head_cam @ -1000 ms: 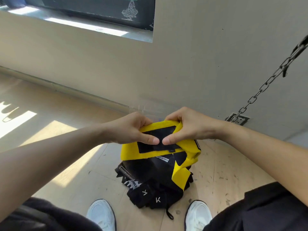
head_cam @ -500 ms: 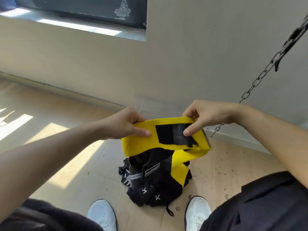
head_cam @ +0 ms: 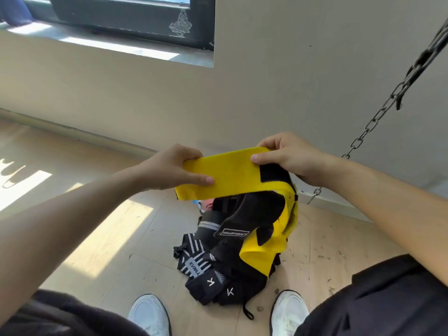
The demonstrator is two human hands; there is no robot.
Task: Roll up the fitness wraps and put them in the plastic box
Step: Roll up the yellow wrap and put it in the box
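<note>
Both hands [head_cam: 169,169] [head_cam: 289,157] pinch yellow wrap [head_cam: 230,175] taut.

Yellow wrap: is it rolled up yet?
No, the yellow wrap is stretched flat between the left hand and right hand, tail hanging loose.

the yellow elastic fabric wrap [head_cam: 230,174] stretches from left hand [head_cam: 169,169] to right hand [head_cam: 291,156], above the heap of black fabric wraps [head_cam: 225,270] on the pale wooden floor [head_cam: 109,238]; steel link chain [head_cam: 378,115] hangs at right.

Beige wall [head_cam: 291,81], dark window [head_cam: 126,15], sunlit wooden floor [head_cam: 101,238], hanging chain [head_cam: 378,115].
</note>
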